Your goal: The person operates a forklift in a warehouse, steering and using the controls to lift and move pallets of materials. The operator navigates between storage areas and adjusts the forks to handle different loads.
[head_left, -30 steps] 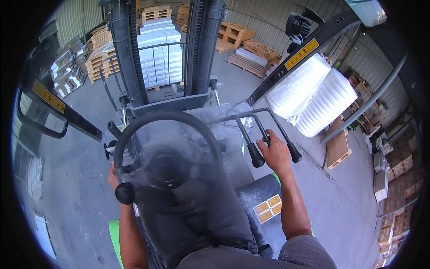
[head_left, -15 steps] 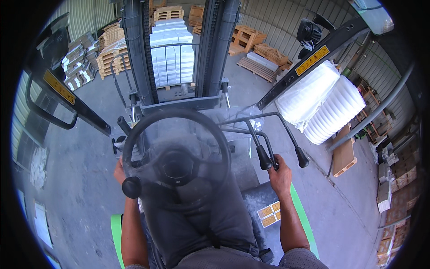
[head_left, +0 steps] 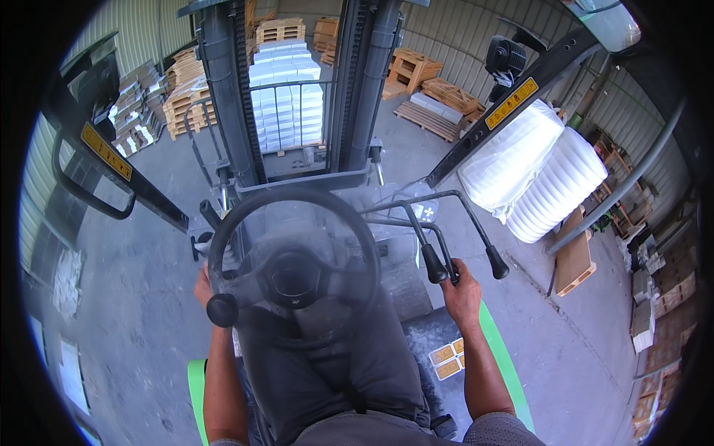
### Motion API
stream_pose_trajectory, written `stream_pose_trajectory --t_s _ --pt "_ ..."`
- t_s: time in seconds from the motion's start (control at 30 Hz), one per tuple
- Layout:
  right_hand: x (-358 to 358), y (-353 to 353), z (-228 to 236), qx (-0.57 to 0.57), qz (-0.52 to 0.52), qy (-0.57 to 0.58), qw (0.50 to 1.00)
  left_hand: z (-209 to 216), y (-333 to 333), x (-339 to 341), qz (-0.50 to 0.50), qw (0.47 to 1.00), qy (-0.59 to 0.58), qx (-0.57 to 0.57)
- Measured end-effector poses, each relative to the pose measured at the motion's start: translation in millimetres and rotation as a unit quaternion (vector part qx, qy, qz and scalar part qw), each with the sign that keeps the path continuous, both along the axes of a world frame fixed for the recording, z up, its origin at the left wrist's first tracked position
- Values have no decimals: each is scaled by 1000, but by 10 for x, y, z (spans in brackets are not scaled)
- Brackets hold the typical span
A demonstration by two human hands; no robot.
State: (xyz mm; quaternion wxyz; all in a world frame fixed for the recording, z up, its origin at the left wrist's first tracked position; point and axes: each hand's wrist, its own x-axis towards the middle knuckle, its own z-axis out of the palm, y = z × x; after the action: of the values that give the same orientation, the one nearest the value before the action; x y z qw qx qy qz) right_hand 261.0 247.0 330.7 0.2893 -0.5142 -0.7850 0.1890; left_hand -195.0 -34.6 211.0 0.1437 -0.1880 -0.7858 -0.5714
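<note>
I sit in a forklift seat and look down over the black steering wheel. My left hand grips the wheel's left rim, just above its black spinner knob. My right hand is closed on one of the black control levers; a second lever with a round knob stands free beside it. The mast rises straight ahead, and past it stands a pallet stacked with white boxes.
Two large white wrapped rolls lie to the right on the concrete floor. Stacks of wooden pallets line the corrugated back wall. More loaded pallets stand at the left. Shelves with boxes run along the right edge.
The view has shifted and the stacked pallet ahead looks closer. My right hand has slid down to the nearer lever. My left hand stays on the wheel.
</note>
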Motion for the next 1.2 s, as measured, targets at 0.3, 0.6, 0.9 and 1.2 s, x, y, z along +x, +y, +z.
stream_pose_trajectory --t_s 0.3,0.6,0.9,1.2 --pt "-58 18 -43 -3 4 2 1000 55 32 133 -18 999 34 37" --pt "-387 99 423 250 31 107 962 -127 -7 267 -81 992 -30 95" --pt "-1329 -791 337 180 327 198 906 -446 -44 68 -52 987 129 85" --pt "-2029 -1915 619 132 487 265 822 -584 -258 102 -12 995 79 63"
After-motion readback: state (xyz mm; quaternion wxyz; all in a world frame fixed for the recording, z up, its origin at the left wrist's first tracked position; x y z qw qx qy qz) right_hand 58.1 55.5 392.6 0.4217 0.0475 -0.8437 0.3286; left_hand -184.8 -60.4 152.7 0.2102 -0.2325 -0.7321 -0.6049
